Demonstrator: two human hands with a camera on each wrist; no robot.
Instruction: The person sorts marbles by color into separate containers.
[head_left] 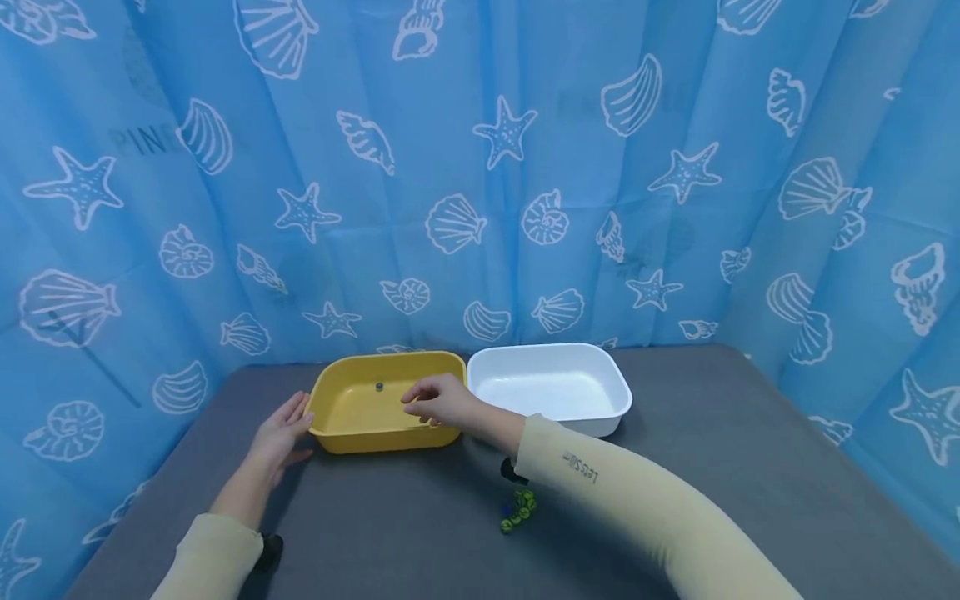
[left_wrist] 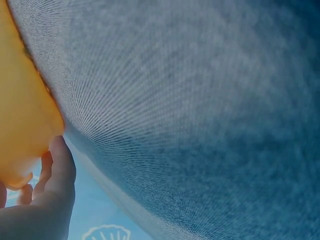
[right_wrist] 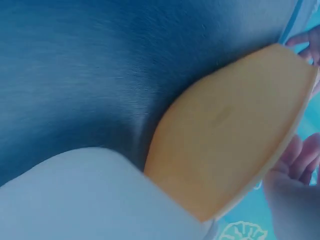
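Relaxed fingers of my left hand [head_left: 279,435] rest against the outer left end of a yellow plastic basin [head_left: 378,440]. In the left wrist view, a fingertip [left_wrist: 59,145] meets the basin's wall, with other fingers near the rim. My right hand [head_left: 444,400] hovers over the right part of the basin, palm down. Its fingers are loosely bent, thumb and index apart, and nothing shows between them. A small dark round piece [head_left: 379,386] lies on the basin floor toward the back. The right wrist view shows the right fingers [right_wrist: 306,156] beyond the basin's rim.
A white basin [head_left: 551,421] stands directly right of the yellow one. Several green bead-like balls [head_left: 517,512] with a blue bit lie on the grey tabletop [head_left: 390,525], left of my right sleeve [head_left: 637,492]. A blue shell-patterned curtain [head_left: 480,275] closes off the back and sides.
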